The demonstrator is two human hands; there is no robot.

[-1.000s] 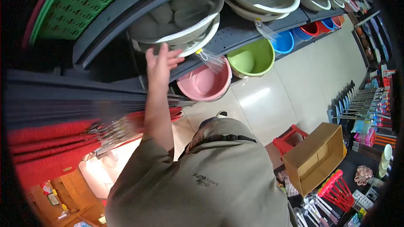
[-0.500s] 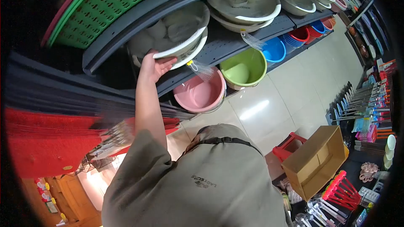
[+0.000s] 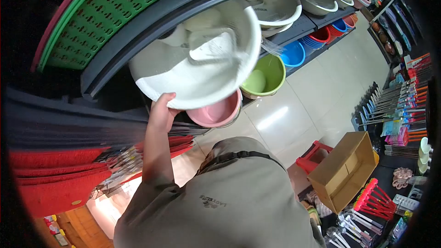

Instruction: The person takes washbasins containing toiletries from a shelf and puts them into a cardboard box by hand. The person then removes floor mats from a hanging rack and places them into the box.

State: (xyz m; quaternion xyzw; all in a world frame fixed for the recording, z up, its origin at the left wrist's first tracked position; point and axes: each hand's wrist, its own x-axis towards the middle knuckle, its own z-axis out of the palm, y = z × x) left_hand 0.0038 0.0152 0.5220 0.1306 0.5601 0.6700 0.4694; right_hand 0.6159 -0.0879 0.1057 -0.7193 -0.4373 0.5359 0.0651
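My left hand [image 3: 161, 111] grips the near rim of a large white basin [image 3: 197, 85], with the thumb over the edge and the fingers underneath. The basin tilts toward me and juts out past the shelf. Inside it lie pale white pieces [image 3: 213, 43], whose kind I cannot make out. Below the basin, partly covered by it, stands a pink bucket [image 3: 220, 112]. My right hand is out of view.
More white basins [image 3: 282, 11] line the grey shelf [image 3: 294, 30]. A green bucket [image 3: 264, 76] and blue bucket [image 3: 292, 54] stand below. Green perforated plastic [image 3: 110, 23] is above left. A cardboard box [image 3: 344, 170] and red stool [image 3: 312, 156] are at right, red mats [image 3: 59, 177] at left.
The basin has come forward and down off its place on the shelf, toward me, with my left hand on its rim. It now covers part of the pink bucket.
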